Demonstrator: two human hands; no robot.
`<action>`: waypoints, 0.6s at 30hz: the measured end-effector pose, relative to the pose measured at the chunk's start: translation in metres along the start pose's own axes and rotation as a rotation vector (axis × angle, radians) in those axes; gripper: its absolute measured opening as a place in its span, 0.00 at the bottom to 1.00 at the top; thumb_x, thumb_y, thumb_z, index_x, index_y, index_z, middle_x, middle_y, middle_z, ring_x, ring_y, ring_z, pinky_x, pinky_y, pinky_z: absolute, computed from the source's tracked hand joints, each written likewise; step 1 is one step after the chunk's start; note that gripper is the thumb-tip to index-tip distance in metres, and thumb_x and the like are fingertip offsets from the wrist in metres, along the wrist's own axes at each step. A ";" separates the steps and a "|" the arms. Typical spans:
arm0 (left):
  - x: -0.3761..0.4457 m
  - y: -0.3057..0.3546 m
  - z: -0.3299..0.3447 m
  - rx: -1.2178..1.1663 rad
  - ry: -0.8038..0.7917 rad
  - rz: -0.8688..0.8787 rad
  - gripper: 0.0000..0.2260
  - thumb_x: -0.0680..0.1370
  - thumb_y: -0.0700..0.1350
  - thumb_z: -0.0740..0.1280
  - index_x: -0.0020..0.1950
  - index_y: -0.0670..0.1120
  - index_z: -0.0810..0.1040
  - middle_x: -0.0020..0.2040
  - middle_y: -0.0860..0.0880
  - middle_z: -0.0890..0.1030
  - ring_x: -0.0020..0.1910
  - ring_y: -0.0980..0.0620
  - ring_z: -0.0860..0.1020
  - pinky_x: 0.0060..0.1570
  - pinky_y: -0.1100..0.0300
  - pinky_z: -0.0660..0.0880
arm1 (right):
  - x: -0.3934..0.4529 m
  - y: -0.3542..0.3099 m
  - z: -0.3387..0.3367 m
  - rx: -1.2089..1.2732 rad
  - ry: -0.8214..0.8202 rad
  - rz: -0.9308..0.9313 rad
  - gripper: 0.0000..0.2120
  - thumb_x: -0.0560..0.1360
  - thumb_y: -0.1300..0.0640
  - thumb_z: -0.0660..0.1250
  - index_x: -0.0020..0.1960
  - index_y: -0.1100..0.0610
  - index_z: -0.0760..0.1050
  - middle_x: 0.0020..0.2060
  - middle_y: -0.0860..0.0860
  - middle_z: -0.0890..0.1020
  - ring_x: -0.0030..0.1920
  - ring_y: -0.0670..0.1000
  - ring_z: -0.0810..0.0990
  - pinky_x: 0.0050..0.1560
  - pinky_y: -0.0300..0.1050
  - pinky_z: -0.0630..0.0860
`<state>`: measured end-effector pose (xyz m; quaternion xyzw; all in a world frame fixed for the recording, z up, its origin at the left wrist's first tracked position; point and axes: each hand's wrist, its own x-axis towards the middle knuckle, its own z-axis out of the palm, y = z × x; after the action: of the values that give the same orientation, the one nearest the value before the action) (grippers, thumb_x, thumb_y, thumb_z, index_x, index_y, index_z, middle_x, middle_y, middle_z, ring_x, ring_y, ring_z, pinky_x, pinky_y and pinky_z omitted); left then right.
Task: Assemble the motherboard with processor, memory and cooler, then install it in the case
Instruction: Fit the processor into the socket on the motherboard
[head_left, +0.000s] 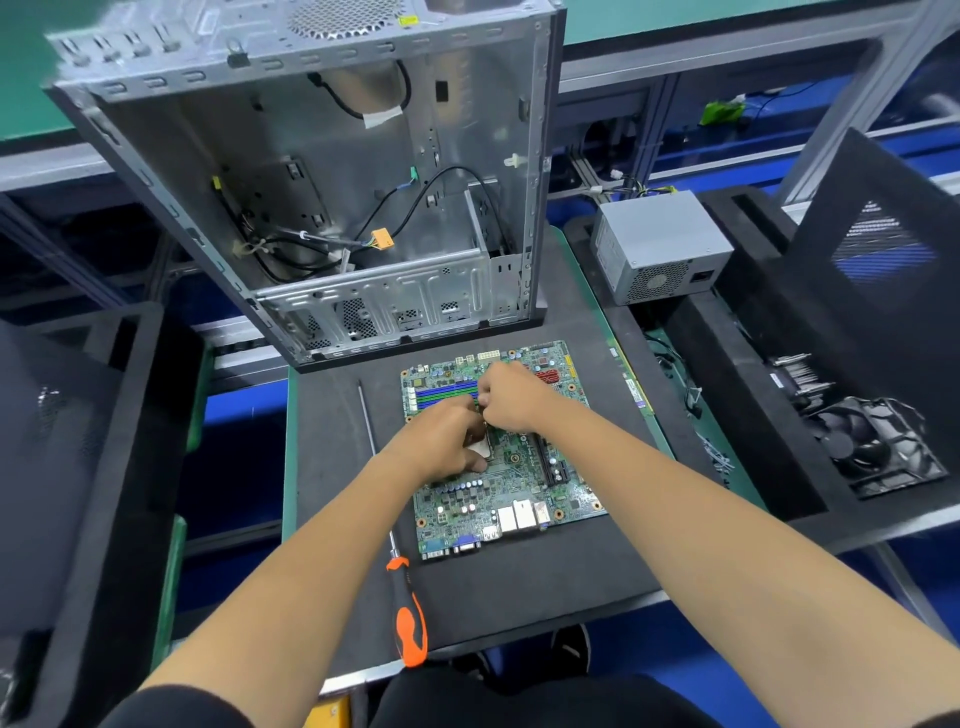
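Observation:
A green motherboard lies flat on the black mat in front of me. Both hands meet over its processor socket area. My left hand is curled over the socket, with a silvery metal piece showing under its fingers. My right hand is curled just beyond it, fingers pinching something small that I cannot make out. The socket itself is hidden by the hands. Blue memory slots show to the left of my hands. The open metal case lies behind the board.
An orange and black screwdriver lies on the mat left of the board. A grey power supply sits at the right, beyond it a black foam tray holding a cooler fan. Memory sticks lie at the mat's right edge.

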<state>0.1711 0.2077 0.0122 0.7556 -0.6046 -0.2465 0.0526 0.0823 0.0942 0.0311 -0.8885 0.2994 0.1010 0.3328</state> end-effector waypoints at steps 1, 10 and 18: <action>-0.002 -0.002 0.000 -0.026 0.008 0.001 0.17 0.66 0.52 0.77 0.45 0.42 0.79 0.47 0.50 0.72 0.45 0.49 0.72 0.45 0.54 0.71 | 0.000 0.000 0.000 -0.008 0.003 -0.006 0.18 0.74 0.69 0.61 0.28 0.58 0.62 0.29 0.54 0.68 0.29 0.49 0.64 0.28 0.40 0.62; 0.002 0.011 0.005 0.099 0.052 -0.056 0.11 0.73 0.47 0.72 0.42 0.40 0.76 0.52 0.47 0.72 0.48 0.45 0.74 0.43 0.53 0.70 | -0.001 0.002 0.000 -0.019 -0.001 -0.025 0.16 0.75 0.67 0.60 0.30 0.60 0.64 0.30 0.53 0.68 0.30 0.49 0.64 0.28 0.40 0.62; -0.005 0.010 0.013 0.115 0.117 -0.030 0.09 0.75 0.47 0.70 0.43 0.41 0.79 0.46 0.49 0.67 0.46 0.46 0.73 0.40 0.55 0.68 | -0.004 0.003 -0.001 0.005 -0.005 -0.039 0.17 0.76 0.67 0.60 0.29 0.58 0.62 0.31 0.53 0.67 0.33 0.52 0.65 0.33 0.42 0.62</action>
<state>0.1558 0.2124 0.0062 0.7795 -0.6022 -0.1677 0.0407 0.0769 0.0935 0.0322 -0.8931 0.2813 0.0960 0.3378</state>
